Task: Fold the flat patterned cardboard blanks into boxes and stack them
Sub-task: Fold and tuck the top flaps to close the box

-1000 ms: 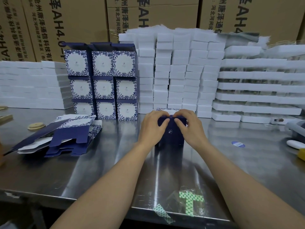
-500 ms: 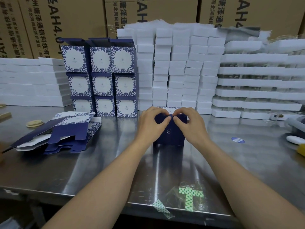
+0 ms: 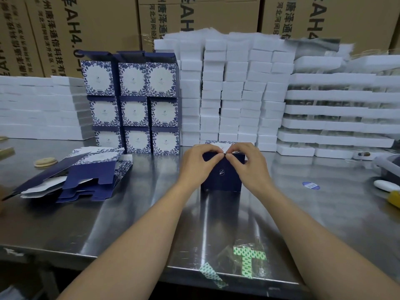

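1. Steel table (image 3: pixel 129 224) fronts stacked white foam (image 3: pixel 233 94) and finished boxes (image 3: pixel 132 113).
2. Both arms reach forward; left hand (image 3: pixel 194 165) and right hand (image 3: pixel 251 163) pinch the navy box (image 3: pixel 223 180) by its top edge, fingertips meeting, at mid-table.

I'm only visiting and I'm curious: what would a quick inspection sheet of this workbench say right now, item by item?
Surface: steel table, shiny and scuffed.
Job's things: dark blue box stands upright at the centre; pile of flat blanks lies to its left; finished boxes are stacked three wide and three high behind that pile.
Clutter: round tan disc at far left; green tape in a T shape near the front edge; blue sticker and white oval object to the right.
Hands: left hand and right hand both pinch the box's top edge, fingertips meeting.
Cables: nothing seen.
Surroundings: white foam blocks in stacks; brown cartons behind them.
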`<state>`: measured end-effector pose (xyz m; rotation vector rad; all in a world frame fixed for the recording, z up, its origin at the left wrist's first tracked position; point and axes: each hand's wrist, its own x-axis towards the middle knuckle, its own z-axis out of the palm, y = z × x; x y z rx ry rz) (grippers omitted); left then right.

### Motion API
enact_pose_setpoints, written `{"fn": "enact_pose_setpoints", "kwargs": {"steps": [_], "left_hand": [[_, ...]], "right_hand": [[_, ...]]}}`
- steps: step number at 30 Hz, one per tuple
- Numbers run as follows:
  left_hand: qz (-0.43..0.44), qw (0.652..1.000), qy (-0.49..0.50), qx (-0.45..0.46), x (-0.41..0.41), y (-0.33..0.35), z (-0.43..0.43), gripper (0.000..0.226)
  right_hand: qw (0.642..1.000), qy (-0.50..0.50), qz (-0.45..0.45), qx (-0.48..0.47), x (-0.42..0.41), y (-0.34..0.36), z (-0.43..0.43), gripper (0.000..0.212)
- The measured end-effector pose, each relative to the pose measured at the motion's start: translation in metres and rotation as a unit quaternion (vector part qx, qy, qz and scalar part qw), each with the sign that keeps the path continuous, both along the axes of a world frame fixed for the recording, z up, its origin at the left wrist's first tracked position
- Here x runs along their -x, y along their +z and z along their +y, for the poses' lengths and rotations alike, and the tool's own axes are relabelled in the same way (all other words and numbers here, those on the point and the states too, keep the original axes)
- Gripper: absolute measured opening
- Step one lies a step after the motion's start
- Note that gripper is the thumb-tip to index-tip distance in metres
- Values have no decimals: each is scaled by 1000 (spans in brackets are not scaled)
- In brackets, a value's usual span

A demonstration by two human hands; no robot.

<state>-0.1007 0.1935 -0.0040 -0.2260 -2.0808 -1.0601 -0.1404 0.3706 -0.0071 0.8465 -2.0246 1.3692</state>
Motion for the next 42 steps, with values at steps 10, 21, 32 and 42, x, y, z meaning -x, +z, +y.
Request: {"fn": "enact_pose_setpoints", "kwargs": {"steps": [10, 21, 32, 42], "left_hand": [[-22, 998, -38, -45, -2, 1, -4, 5], [-19, 994, -77, -80, 3, 2, -22, 7], [-29, 988, -103, -116, -2, 3, -33, 13], [-45, 980, -118, -151, 0, -2, -40, 17]], "right_hand": [[998, 34, -44, 33, -1, 1, 6, 13], [994, 59, -69, 57, 3, 2, 14, 9], [992, 67, -80, 63, 7, 3, 24, 9], [992, 71, -78, 62, 11, 1, 29, 11]]}}
